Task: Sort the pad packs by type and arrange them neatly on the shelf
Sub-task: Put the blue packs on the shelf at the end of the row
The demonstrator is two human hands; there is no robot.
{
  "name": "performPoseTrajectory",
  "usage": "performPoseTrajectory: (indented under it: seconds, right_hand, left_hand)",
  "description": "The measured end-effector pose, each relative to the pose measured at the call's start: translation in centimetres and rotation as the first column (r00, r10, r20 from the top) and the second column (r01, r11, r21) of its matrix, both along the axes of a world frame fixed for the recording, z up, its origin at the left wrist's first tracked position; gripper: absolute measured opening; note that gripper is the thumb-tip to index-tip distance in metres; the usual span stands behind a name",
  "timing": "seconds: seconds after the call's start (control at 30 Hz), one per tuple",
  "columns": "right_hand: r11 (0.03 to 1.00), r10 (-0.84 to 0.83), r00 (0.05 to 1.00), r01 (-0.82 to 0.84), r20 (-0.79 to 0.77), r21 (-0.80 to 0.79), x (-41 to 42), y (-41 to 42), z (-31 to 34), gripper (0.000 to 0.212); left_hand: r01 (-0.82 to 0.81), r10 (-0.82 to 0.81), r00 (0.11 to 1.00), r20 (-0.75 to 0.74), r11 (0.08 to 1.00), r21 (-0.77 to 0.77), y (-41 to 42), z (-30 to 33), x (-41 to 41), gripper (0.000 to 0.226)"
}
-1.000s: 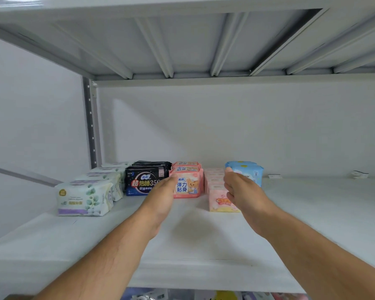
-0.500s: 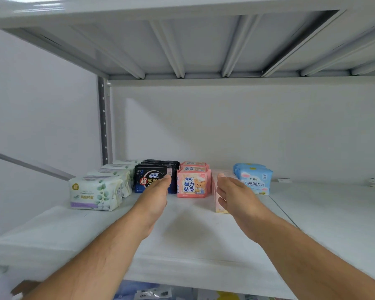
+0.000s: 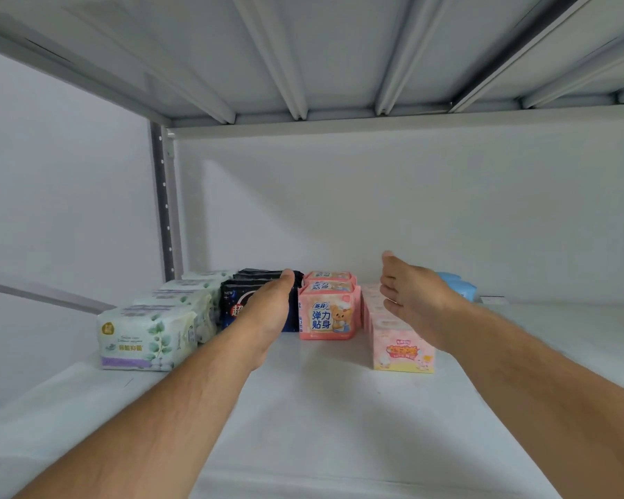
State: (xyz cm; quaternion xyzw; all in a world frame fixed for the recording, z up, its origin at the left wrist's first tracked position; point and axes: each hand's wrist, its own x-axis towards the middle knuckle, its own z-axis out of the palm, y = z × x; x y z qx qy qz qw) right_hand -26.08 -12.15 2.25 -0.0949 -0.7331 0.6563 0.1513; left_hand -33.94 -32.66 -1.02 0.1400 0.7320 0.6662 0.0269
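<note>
Pad packs stand in rows running back on the white shelf [image 3: 321, 408]. From left: white leaf-print packs [image 3: 145, 336], black packs [image 3: 238, 300], pink bear packs [image 3: 330, 313], pale pink packs [image 3: 400, 349], and blue packs [image 3: 458, 288] at the back right. My left hand [image 3: 271, 307] reaches in front of the black packs with straight fingers, hiding part of the front one. My right hand [image 3: 411, 293] hovers open above the pale pink row, fingers spread, holding nothing.
A grey shelf deck with ribs [image 3: 303, 66] hangs low overhead. A perforated upright post [image 3: 164, 210] stands at the back left. A small white label [image 3: 494, 300] lies at the back right. The shelf's front and right part is bare white surface.
Both hands have moved deeper into the shelf. My right hand rose off the front pale pink pack, which now shows fully. The camera has come closer and tilted up.
</note>
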Motion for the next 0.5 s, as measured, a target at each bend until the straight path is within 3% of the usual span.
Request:
performPoseTrajectory:
  seconds: [0.23, 0.4, 0.5]
  right_hand:
    - [0.995, -0.091, 0.994, 0.093, 0.053, -0.036, -3.6, -1.2, 0.6, 0.051]
    - [0.994, -0.079, 0.991, 0.087, 0.108, -0.073, -5.5, -2.3, 0.7, 0.074]
    - [0.998, -0.028, 0.989, 0.036, 0.143, -0.051, -6.7, -2.5, 0.6, 0.060]
  left_hand:
    - [0.031, -0.031, 1.000, 0.001, 0.999, -0.023, 0.8, 0.0, -2.2, 0.039]
    - [0.009, -0.009, 1.000, 0.029, 1.000, 0.010, 1.0, -0.9, -5.2, 0.049]
    - [0.064, -0.066, 0.997, 0.048, 0.997, 0.032, 1.5, -1.6, -6.6, 0.046]
